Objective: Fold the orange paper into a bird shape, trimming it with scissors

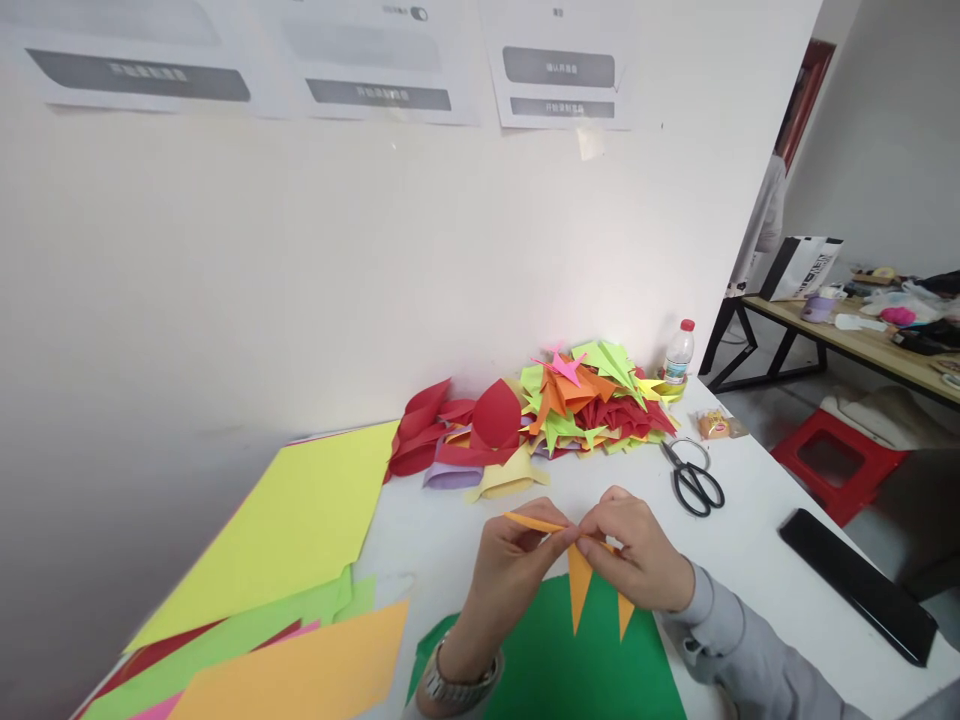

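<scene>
A folded orange paper [579, 590] with several narrow pointed tips is pinched between both hands above the table. My left hand [514, 560], with a metal watch at the wrist, grips it from the left, a thin tip sticking out past the fingers. My right hand [634, 548] pinches it from the right, its fingertips meeting the left ones. Two tips hang down below the fingers. The fold at the centre is hidden by the fingers. Underneath lies a green sheet of paper [592, 665], partly covered by my left forearm.
Coloured sheets [300, 520] are stacked at left. Against the wall lie red paper shapes [495, 415] and a pile of folded paper pieces [592, 400]. To the right are a bottle [678, 352], black scissors [697, 487], a wrapped snack [716, 424] and a black oblong object [859, 585].
</scene>
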{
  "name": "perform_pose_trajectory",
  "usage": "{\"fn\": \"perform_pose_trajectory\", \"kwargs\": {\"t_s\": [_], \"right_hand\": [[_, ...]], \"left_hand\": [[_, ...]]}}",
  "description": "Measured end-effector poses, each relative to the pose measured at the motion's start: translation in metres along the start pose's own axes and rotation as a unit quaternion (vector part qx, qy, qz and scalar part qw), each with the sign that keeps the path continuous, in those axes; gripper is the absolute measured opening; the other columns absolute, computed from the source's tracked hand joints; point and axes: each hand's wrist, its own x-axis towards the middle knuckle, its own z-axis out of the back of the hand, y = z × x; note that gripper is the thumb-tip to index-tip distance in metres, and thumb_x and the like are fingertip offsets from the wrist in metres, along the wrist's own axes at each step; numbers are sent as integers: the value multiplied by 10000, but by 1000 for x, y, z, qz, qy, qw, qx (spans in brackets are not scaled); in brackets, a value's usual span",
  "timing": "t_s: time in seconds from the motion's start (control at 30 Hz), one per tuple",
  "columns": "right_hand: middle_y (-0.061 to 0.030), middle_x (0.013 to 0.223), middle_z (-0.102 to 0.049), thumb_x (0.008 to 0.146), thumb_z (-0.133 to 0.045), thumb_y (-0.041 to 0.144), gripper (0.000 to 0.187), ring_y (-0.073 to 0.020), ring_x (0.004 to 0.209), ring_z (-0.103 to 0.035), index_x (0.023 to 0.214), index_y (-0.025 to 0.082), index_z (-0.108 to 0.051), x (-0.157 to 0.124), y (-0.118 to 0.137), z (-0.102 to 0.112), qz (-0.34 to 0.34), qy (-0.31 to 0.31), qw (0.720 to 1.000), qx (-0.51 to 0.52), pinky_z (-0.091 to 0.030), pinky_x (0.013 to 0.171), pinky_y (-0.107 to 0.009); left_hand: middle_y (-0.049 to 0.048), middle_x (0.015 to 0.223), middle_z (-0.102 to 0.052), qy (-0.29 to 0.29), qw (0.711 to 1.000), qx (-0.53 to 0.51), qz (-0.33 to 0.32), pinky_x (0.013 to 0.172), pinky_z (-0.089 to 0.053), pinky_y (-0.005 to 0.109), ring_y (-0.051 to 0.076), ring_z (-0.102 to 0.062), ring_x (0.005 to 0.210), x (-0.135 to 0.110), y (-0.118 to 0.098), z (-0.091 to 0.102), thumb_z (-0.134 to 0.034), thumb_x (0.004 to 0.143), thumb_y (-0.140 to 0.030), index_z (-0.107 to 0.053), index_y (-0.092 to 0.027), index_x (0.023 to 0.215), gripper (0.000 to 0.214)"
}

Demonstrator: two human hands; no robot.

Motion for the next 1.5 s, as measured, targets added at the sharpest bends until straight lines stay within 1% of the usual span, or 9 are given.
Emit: {"fn": "perform_pose_trajectory", "kwargs": {"t_s": [0.3, 0.53, 0.6, 0.77, 0.93, 1.03, 1.13, 1.27, 1.5], "right_hand": [[26, 622, -617, 977, -437, 320, 265, -105, 557, -503, 781, 206, -575, 2, -1, 5, -26, 5, 1000, 9, -405, 664, -267], [1, 646, -658, 976, -448, 399, 333, -117, 587, -535, 767, 204, -618, 3, 0, 7, -84, 14, 996, 29, -418, 651, -261], [-5, 664, -673, 976, -444, 442, 362, -121, 605, -551, 783, 206, -638, 2, -1, 5, -100, 17, 994, 36, -418, 659, -263], [6, 652, -637, 937, -453, 578, 454, -111, 594, -526, 783, 194, -638, 1, -2, 2, -181, 41, 979, 89, -409, 618, -241], [-13, 693, -635, 946, -337, 643, 579, -125, 650, -579, 888, 155, -645, 4, -4, 5, -256, 69, 933, 242, -461, 646, -247], [-20, 692, -655, 919, -397, 655, 562, -127, 641, -589, 854, 157, -648, 4, -4, 6, -242, 77, 940, 228, -465, 640, -246], [-13, 671, -671, 904, -474, 618, 489, -121, 616, -570, 788, 177, -651, 4, -3, 5, -206, 83, 966, 129, -445, 629, -239], [-16, 656, -679, 958, -437, 522, 444, -121, 620, -565, 758, 193, -658, 3, -1, 4, -156, 55, 986, 21, -439, 650, -240], [-13, 617, -664, 990, -393, 469, 434, -122, 584, -546, 754, 197, -634, 2, -3, 4, -90, 35, 995, -31, -439, 655, -250]], "left_hand": [[45, 629, -619, -7, 999, -36, 39, 623, -474, 285, 164, -550, 647, 2, 1, 1, -747, 739, -420, -737, -164, 617, 284], [85, 824, -681, -149, 980, -118, 55, 677, -541, 304, 173, -600, 706, 6, 3, 10, -788, 674, -474, -772, -150, 742, 331], [80, 858, -690, -134, 984, -105, 59, 682, -550, 303, 181, -620, 731, 5, 3, 11, -811, 651, -447, -776, -163, 783, 316], [53, 699, -694, -11, 995, -45, 90, 623, -540, 276, 173, -619, 663, 2, 0, 4, -862, 587, -304, -770, -161, 715, 212], [29, 635, -669, -69, 994, -39, 69, 590, -531, 253, 159, -614, 628, 2, 2, 11, -836, 620, -318, -757, -169, 656, 172], [25, 646, -656, -89, 994, -35, 43, 580, -523, 239, 155, -607, 645, 3, 3, 15, -835, 625, -309, -753, -167, 661, 168], [21, 640, -639, -88, 995, -45, 18, 571, -515, 233, 149, -589, 642, 4, 2, 12, -832, 636, -311, -740, -164, 650, 174], [31, 704, -668, -76, 995, -57, 29, 606, -531, 239, 155, -608, 680, 2, 2, 8, -830, 645, -310, -744, -172, 712, 176], [47, 767, -689, -43, 998, -42, 28, 644, -560, 269, 183, -642, 729, 0, 0, 7, -854, 602, -261, -747, -174, 767, 215]]}}
